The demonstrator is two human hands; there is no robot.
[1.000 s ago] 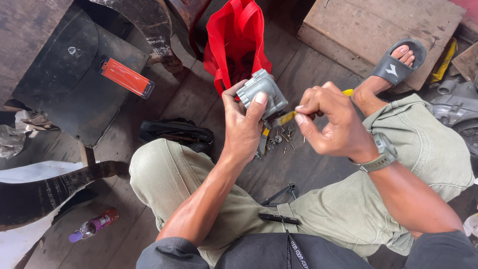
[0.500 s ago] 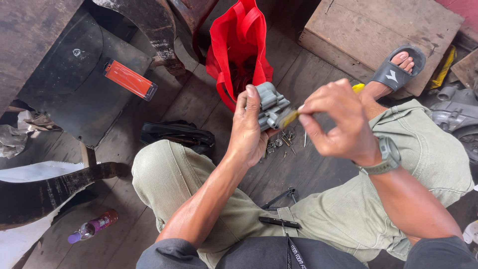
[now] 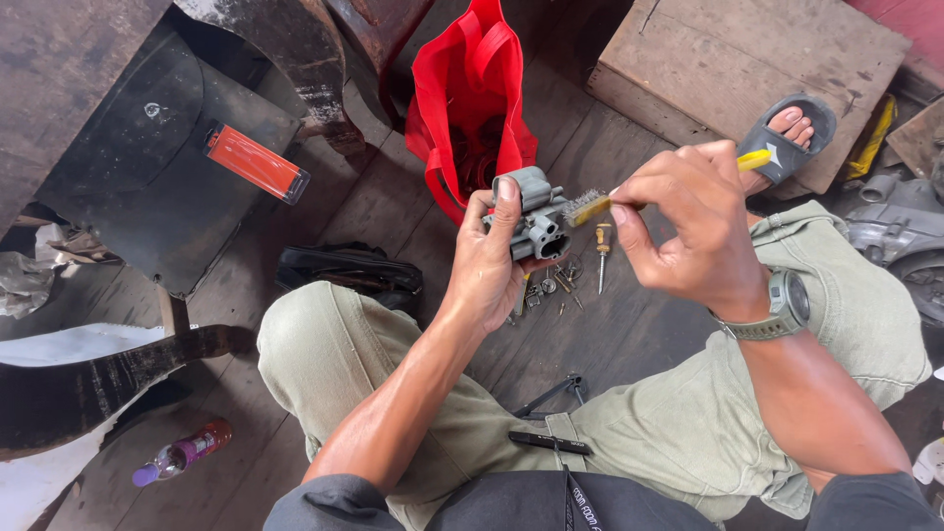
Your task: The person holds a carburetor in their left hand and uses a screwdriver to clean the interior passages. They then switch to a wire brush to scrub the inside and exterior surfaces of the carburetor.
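Note:
My left hand (image 3: pixel 492 258) grips a grey metal carburetor body (image 3: pixel 539 216), held up over the wooden floor in front of my knees. My right hand (image 3: pixel 688 224) holds a small yellow-handled brush (image 3: pixel 602 203), and its bristles touch the right side of the carburetor. A grey watch sits on my right wrist. Below the hands, several small screws and metal parts (image 3: pixel 556 287) and a little screwdriver (image 3: pixel 602 246) lie on the planks.
A red cloth bag (image 3: pixel 472 98) stands open just beyond the carburetor. A dark panel with an orange rectangular reflector (image 3: pixel 256 162) lies far left, a black pouch (image 3: pixel 349 267) by my left knee, a small bottle (image 3: pixel 182 454) lower left, a wooden block (image 3: pixel 747 59) far right.
The carburetor has been turned in my left hand. My right hand has brought the yellow brush up against its side, where earlier the fingers were pinched close in front of it.

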